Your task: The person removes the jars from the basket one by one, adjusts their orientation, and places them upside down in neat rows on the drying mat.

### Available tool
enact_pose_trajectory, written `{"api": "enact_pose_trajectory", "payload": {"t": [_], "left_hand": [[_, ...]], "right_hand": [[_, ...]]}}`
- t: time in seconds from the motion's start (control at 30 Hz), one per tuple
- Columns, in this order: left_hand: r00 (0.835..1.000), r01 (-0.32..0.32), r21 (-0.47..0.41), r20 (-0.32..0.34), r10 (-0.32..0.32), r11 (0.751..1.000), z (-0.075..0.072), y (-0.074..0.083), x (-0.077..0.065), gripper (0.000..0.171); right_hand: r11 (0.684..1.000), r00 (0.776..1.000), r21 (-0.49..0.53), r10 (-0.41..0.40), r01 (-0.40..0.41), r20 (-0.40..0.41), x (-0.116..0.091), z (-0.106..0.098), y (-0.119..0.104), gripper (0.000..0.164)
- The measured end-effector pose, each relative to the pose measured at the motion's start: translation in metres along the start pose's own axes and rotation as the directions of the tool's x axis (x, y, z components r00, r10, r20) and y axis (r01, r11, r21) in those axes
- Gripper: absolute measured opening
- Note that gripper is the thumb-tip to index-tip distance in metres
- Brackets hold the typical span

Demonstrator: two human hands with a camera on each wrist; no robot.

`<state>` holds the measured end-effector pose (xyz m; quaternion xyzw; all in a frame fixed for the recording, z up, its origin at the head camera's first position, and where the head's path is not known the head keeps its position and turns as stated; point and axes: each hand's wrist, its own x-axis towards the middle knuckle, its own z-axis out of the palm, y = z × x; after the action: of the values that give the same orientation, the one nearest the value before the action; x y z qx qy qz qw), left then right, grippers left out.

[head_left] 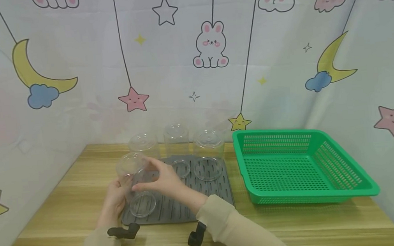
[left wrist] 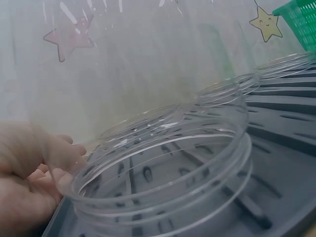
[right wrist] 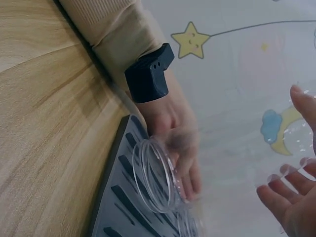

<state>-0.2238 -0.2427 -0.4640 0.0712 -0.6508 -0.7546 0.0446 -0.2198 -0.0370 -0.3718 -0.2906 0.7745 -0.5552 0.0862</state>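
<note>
A clear plastic jar (head_left: 129,165) is mouth down over the front left of a grey ridged drying mat (head_left: 177,217). Its ringed mouth (left wrist: 163,190) appears close over the mat in the left wrist view. My left hand (head_left: 114,196) holds the jar low on its left side, the fingers reaching round behind it. From the right, my right hand (head_left: 165,180) grips it near the upturned base, thumb and fingers spread around the wall. In the right wrist view, the fingertips (right wrist: 289,170) press against the clear plastic.
Behind the held jar stand three more upside-down clear jars, at left (head_left: 143,141), middle (head_left: 176,132) and right (head_left: 208,138). A green plastic basket (head_left: 316,195) sits right of the mat on the wooden table (head_left: 58,189). A patterned cloth (head_left: 191,61) hangs behind.
</note>
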Motion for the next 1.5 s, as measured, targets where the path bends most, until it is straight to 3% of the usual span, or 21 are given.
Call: {"api": "enact_pose_trajectory", "payload": {"t": [0.13,0.23,0.57,0.87,1.23,1.5], "left_hand": [[1.0,0.02,0.031,-0.008,-0.02,0.999,0.0,0.0,-0.001,0.01],[0.999,0.038,0.057,-0.013,-0.037,0.998,0.0,0.001,-0.001,0.015],[0.999,0.027,0.016,-0.025,-0.027,1.0,0.002,0.001,-0.002,0.013],[0.996,0.08,0.058,-0.05,-0.077,0.995,0.006,0.004,0.0,0.05],[0.994,0.097,0.096,-0.058,-0.091,0.991,0.006,0.003,0.0,0.058],[0.992,0.123,0.134,-0.048,-0.117,0.983,0.003,0.004,0.001,0.058]], "right_hand": [[1.0,1.0,-0.022,-0.001,0.001,0.009,0.0,0.0,-0.001,0.081],[0.999,1.0,-0.04,-0.002,0.003,0.02,0.001,0.0,-0.002,0.081],[0.997,0.998,-0.071,-0.018,0.022,0.053,0.002,-0.001,-0.004,0.081],[0.996,0.998,-0.076,-0.038,0.042,0.06,0.002,0.0,-0.002,0.083],[0.996,0.999,-0.087,-0.012,0.015,0.036,-0.001,-0.002,-0.004,0.089],[0.997,0.998,-0.04,-0.059,0.06,0.013,-0.005,-0.013,-0.004,0.084]]}}
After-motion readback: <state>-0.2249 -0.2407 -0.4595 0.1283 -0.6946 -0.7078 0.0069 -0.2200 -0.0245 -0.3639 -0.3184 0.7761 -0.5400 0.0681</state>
